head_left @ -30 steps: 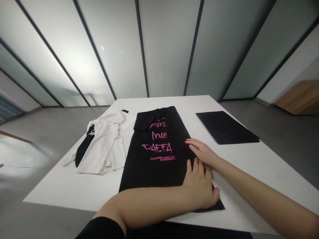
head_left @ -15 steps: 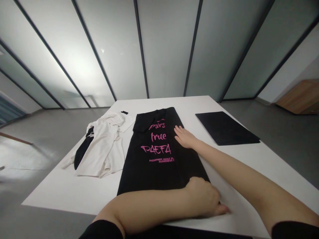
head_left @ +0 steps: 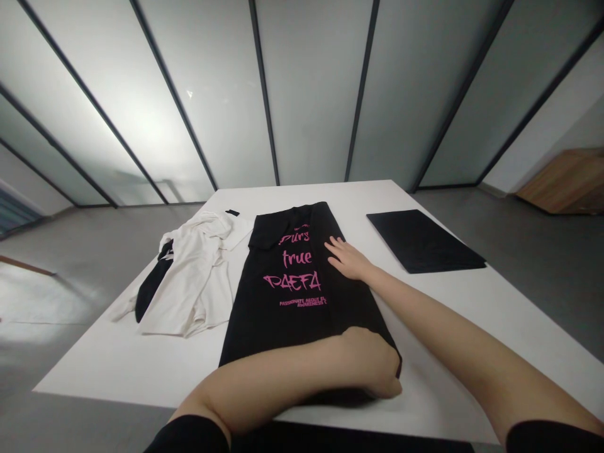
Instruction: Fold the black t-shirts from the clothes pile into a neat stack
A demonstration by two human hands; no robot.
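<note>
Frosted glass wall panels (head_left: 311,94) in dark frames stood behind a white rectangular table (head_left: 117,371), with a grey concrete floor (head_left: 80,251) around it. A black T-shirt with pink lettering (head_left: 295,283) lay folded lengthwise on the tabletop, directly under both hands. The right hand (head_left: 346,259) rested open and flat on the shirt's right edge, fingers spread, grasping nothing. The left hand (head_left: 370,365) was curled over the near end of the shirt, with cloth bunched beneath it; whether it pinched the fabric, I could not tell. Ahead and left of the left hand lay a crumpled white cloth garment (head_left: 191,277), a strip of black fabric (head_left: 153,283) showing along its left side. Ahead and right of the right hand sat a flat black rectangular sheet (head_left: 425,242), apart from the shirt.
</note>
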